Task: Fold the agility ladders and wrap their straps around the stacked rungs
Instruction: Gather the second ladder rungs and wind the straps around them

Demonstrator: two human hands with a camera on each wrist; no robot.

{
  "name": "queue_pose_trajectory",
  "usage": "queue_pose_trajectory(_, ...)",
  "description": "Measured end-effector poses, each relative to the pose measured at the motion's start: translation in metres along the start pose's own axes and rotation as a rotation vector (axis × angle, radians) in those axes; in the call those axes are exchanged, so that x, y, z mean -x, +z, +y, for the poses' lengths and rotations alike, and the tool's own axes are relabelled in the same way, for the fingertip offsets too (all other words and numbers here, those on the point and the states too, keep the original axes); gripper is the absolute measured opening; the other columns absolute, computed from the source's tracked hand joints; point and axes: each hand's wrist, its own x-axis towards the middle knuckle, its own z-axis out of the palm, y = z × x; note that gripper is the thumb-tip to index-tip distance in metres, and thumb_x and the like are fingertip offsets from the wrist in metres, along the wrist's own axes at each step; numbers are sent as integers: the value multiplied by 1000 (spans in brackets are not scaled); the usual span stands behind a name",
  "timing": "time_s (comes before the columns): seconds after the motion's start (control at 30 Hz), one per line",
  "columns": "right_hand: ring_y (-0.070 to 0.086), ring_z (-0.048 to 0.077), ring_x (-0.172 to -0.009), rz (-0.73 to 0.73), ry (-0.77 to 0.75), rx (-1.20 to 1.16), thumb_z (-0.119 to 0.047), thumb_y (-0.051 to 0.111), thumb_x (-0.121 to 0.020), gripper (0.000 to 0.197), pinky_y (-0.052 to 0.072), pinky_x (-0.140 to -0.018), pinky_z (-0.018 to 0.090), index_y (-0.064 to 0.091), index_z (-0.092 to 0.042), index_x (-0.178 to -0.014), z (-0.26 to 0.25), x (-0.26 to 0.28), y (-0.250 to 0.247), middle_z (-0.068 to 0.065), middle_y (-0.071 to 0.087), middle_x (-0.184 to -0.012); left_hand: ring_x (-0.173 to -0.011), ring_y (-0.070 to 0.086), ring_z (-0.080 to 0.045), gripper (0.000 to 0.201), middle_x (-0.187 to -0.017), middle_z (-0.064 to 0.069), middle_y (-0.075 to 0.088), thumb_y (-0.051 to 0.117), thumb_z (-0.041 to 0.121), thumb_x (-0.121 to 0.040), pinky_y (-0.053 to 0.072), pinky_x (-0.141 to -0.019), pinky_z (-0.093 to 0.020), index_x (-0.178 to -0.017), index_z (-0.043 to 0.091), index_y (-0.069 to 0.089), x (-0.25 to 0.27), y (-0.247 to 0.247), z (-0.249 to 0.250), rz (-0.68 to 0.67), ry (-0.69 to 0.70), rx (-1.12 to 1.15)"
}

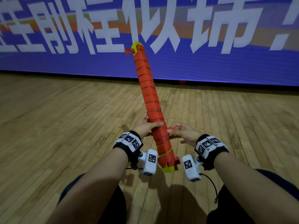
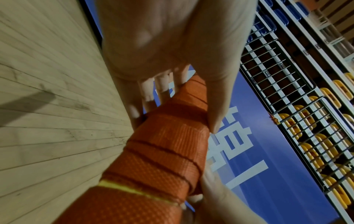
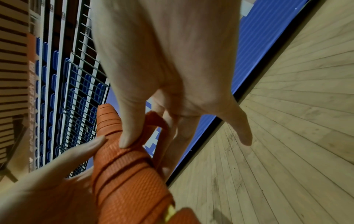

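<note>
Bundle of stacked rungs [image 1: 149, 101] wound in orange strap [image 1: 146, 81], held tilted above the wooden floor [image 1: 64, 110], left hand [image 1: 144, 125] gripping its lower part, right hand [image 1: 184, 131] pinching a loose strap loop [image 1: 171, 128] beside the bundle, blue banner [image 1: 210, 65] behind.

Wooden plank floor [image 1: 64, 126]; blue banner [image 1: 210, 65] with white characters; railings [image 2: 277, 75]; yellow and blue seats [image 2: 325, 144].

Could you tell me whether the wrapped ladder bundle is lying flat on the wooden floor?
No, the left hand grips the wrapped ladder bundle in the air, tilted up toward the blue banner, above the wooden floor.
</note>
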Motion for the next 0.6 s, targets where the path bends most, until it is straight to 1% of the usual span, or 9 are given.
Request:
queue_pose_trajectory(0.07,62,12,-80,6,43,24,-20,62,-90,13,30,-68,28,51,-17,-85,1,0,-1,1,64,-86,-95,60,-15,53,-108,1,63,72,8,-82,51,-67,-28,-121,30,43,1,-1,0,-10,-7,29)
queue_pose_trajectory(0.17,60,14,-86,15,60,4,-24,65,-88,20,30,-69,27,50,-17,-98,1,-1,-2,-2,62,-86,-99,62,-20,59,-118,-8,65,70,6,-83,51,-74,-30,-132,19,40,1,0,-2,-12,-28,55)
queue_pose_trajectory(0.23,57,11,-80,58,63,9,-24,68,-86,32,31,-64,26,45,-16,-107,2,-2,-1,-3,59,-88,-100,62,-22,61,-120,-10,64,70,5,-83,50,-78,-33,-134,16,38,0,0,-4,-8,-43,75)
queue_pose_trajectory(0.27,54,9,-77,89,60,34,-24,71,-84,37,31,-62,26,44,-16,-108,3,-3,-1,-2,56,-88,-101,61,-23,62,-121,-11,64,70,5,-82,49,-79,-34,-135,15,38,-1,0,-5,-10,-49,78)
queue_pose_trajectory(0.3,50,8,-75,120,51,66,-24,74,-81,40,33,-61,26,44,-17,-106,5,-5,-1,-2,52,-87,-102,61,-24,62,-121,-11,63,70,4,-82,50,-80,-35,-134,15,38,-1,0,-6,-17,-51,77)
queue_pose_trajectory(0.37,44,9,-72,172,7,119,-21,80,-74,40,35,-62,23,44,-18,-91,8,-8,-3,-2,45,-81,-102,61,-25,63,-121,-12,63,69,2,-82,50,-81,-37,-133,17,36,-1,2,-8,-30,-47,78)
queue_pose_trajectory(0.47,39,9,-69,209,-50,174,-16,82,-71,37,32,-63,23,44,-18,-71,9,-11,-5,-3,39,-72,-101,60,-26,63,-120,-13,62,68,0,-82,49,-84,-40,-133,16,36,-2,3,-9,-25,-33,89)
queue_pose_trajectory(0.53,38,8,-66,193,-72,172,-16,81,-72,30,32,-62,21,52,-17,-66,7,-10,-5,-4,39,-67,-99,60,-25,60,-118,-12,62,66,-2,-83,49,-81,-37,-130,19,35,-2,3,-8,-22,-20,106)
queue_pose_trajectory(0.6,40,5,-64,183,-82,168,-17,80,-73,19,34,-63,19,61,-15,-68,6,-10,-6,-5,44,-65,-97,60,-23,58,-115,-10,62,65,-3,-84,50,-75,-32,-127,21,34,-2,4,-7,-26,-15,128)
